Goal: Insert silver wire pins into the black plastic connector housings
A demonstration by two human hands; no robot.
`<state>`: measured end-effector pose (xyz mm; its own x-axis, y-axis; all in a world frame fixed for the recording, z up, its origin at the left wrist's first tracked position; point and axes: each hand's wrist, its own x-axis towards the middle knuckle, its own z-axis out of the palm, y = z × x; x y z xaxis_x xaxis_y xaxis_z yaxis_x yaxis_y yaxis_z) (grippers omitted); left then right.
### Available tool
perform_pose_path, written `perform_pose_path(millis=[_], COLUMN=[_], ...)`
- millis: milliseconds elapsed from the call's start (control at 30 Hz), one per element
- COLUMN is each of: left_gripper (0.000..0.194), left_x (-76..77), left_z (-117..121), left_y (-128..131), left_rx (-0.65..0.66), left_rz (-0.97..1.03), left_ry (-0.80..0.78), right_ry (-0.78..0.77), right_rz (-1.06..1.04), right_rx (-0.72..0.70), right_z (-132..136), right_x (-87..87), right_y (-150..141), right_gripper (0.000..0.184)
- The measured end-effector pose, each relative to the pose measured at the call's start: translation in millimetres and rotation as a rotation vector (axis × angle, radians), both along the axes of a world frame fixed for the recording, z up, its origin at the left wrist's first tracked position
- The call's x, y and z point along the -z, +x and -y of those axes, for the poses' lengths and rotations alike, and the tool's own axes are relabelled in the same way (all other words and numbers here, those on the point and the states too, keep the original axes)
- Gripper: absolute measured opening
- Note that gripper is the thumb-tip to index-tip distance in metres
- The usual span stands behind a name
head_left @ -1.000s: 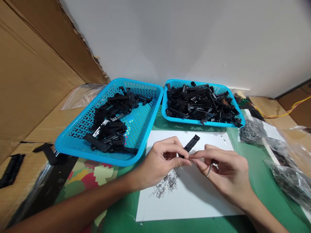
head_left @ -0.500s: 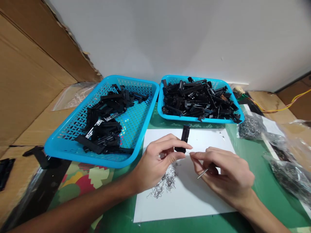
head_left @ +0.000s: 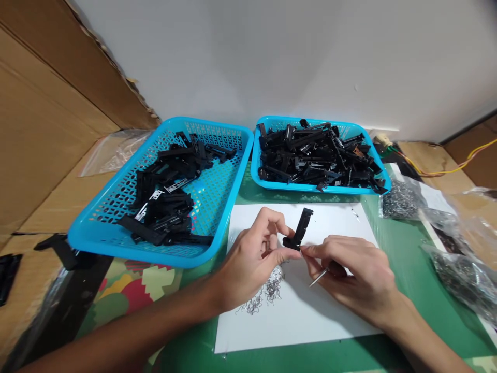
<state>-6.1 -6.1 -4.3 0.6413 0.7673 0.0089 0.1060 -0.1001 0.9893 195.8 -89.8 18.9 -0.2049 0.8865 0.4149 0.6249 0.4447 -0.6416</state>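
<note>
My left hand [head_left: 254,256] pinches the lower end of a narrow black plastic part [head_left: 300,229], which stands tilted above a white sheet [head_left: 310,316]. My right hand [head_left: 351,274] is closed, its thumb and forefinger pressed to the base of the same part. A thin metal pin [head_left: 317,278] sticks out from under the right fingers. A small heap of thin wire springs [head_left: 264,295] lies on the sheet just below my left hand.
Two blue mesh baskets hold several black plastic parts: a left basket [head_left: 116,235] and a right basket [head_left: 267,184]. Clear bags of small metal pieces [head_left: 404,199] lie at the right on the green mat [head_left: 411,290]. Cardboard [head_left: 46,129] walls the left side.
The black part has swung from pointing up-right to upright, then to a slight right tilt. Both hands stayed together over the sheet, and the view dropped a little.
</note>
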Motion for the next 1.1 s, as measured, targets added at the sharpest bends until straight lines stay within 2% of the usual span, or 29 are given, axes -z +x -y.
perform_pose_path(millis=[167,367,667,833,967,1033,1100], left_gripper=[0.031,0.037,0.035,0.030,0.016,0.008,0.010], left_x=[-4.5,-6.2,-9.0,-8.7,-6.7,-7.5,-9.3], left_z=[-1.8,-3.4,-6.5,-6.5,-5.8,-6.3,-7.4], left_y=[2.3,3.5,3.0,0.8,-1.9,-1.9,-0.7], left_rx=[0.005,0.032,0.100,0.145,0.194,0.212,0.224], left_rz=[0.016,0.030,0.021,-0.014,-0.063,-0.034,0.052], left_ry=[0.036,-0.014,-0.086,-0.067,-0.025,-0.043,-0.108], right_ry=[0.013,0.018,-0.255,-0.262,-0.235,-0.201,-0.170], right_rz=[0.035,0.048,-0.089,-0.108,-0.192,-0.210,-0.214], right_rx=[-0.013,-0.033,-0.062,-0.111,-0.124,-0.110,-0.096], right_z=[-0.3,-1.5,1.4,-0.3,-2.6,-3.3,-3.4], right_x=[-3.4,-0.8,-1.9,-5.6,-7.6,-7.5,-7.1], right_y=[1.3,3.4,11.2,14.8,16.0,15.0,13.6], right_gripper=[0.022,0.021,0.016,0.015,0.012,0.012,0.010])
